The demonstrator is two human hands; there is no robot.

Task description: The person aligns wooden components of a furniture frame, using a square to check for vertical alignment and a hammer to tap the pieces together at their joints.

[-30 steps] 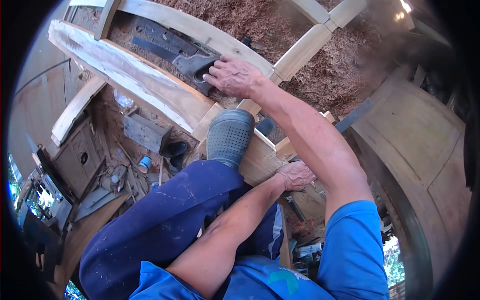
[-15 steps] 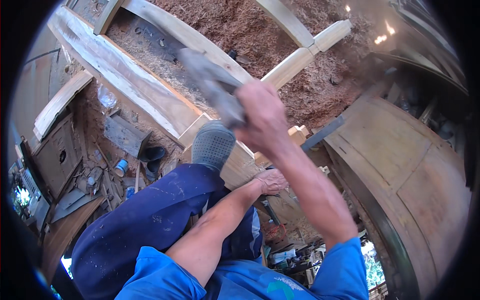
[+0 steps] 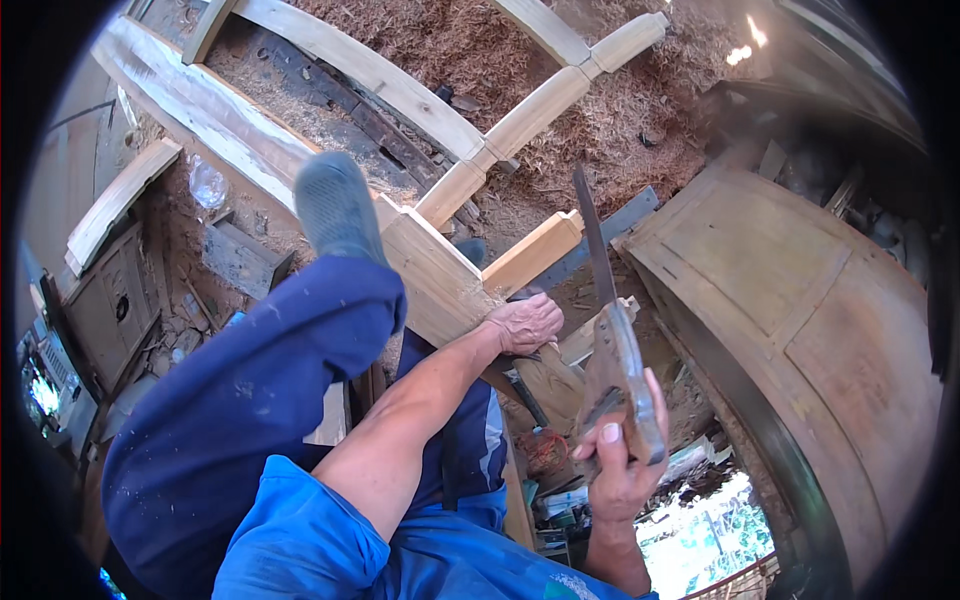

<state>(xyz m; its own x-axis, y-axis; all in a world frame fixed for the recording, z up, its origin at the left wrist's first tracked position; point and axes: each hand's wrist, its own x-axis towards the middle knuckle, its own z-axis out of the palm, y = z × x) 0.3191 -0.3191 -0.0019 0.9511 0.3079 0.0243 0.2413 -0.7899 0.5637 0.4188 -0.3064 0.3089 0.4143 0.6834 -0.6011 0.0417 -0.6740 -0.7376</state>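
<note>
My right hand (image 3: 625, 465), at the lower right, grips the brown wooden handle of a handsaw (image 3: 615, 355). Its narrow, dark blade points up and away, to the right of the light wooden board (image 3: 425, 270). My left hand (image 3: 527, 323) is curled over the near end of that board; its fingertips are partly hidden. A short planed wooden piece (image 3: 535, 252) projects from the board to the right, with sawdust near where they meet. Beyond it, a jointed wooden rail (image 3: 535, 120) runs up to the right. My foot, in a grey clog (image 3: 340, 207), is over the board's left side.
Reddish shavings (image 3: 440, 50) cover the ground at the back. A large wooden panel (image 3: 800, 300) stands at the right. To the left are a curved wood piece (image 3: 125, 203), a small grey wooden box (image 3: 243, 258) and scattered scraps.
My right hand has swung the saw from above the board down to the lower right, blade now pointing up. My clogged foot has shifted left and away. My left hand stays at the board's end.
</note>
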